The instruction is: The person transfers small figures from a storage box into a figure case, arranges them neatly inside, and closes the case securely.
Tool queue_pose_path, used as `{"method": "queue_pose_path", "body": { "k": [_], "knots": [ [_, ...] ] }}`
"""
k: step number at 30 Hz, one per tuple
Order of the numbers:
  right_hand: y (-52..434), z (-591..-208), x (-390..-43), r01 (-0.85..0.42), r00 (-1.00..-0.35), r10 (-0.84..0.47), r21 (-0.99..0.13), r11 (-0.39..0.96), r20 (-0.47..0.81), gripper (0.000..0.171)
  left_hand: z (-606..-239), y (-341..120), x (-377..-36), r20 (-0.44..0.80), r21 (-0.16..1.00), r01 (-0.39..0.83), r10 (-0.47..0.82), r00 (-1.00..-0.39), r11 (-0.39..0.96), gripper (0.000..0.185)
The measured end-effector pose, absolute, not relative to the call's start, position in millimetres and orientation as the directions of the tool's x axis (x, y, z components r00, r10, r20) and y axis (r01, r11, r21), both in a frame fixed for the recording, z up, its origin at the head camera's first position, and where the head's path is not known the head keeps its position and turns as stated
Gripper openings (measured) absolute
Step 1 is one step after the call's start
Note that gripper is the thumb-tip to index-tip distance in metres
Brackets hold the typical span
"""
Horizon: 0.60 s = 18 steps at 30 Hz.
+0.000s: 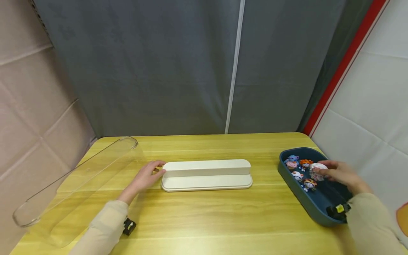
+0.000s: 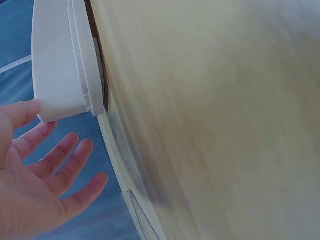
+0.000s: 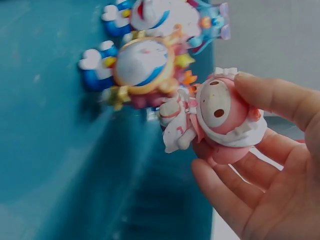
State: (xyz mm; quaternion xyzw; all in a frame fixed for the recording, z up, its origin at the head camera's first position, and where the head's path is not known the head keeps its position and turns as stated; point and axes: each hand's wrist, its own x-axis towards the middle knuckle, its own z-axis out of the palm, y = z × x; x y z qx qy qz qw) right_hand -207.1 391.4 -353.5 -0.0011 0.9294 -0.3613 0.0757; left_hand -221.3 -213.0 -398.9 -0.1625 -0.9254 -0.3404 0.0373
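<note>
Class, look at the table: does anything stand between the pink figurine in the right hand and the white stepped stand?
Nothing visible does. The right hand pinches the pink figurine over the blue tray; bare tabletop lies between the tray and the white stand. The left hand touches the stand's far end.

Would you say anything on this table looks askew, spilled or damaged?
Only the clear cover: it lies slanted at the table's left edge, off the white base. The figurines stay inside the blue tray; nothing looks damaged.

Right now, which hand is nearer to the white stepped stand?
The left hand: its fingertips touch the left end of the white stepped stand. The right hand is far right, over the blue tray, pinching a pink figurine.
</note>
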Motion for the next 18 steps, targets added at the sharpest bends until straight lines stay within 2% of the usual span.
{"method": "queue_pose_path", "body": {
  "k": [10, 18],
  "knots": [
    [380, -330, -204, -0.050, -0.997, -0.074, -0.637, 0.769, -0.011, 0.055, -399, -213, -222, 0.180, 0.612, 0.328, 0.277, -0.944, 0.720, 0.034],
    [366, -315, -199, -0.082, -0.996, -0.077, -0.582, 0.809, 0.033, 0.057, -399, -213, -223, 0.182, 0.609, 0.335, 0.284, -0.941, 0.719, 0.034]
  ]
}}
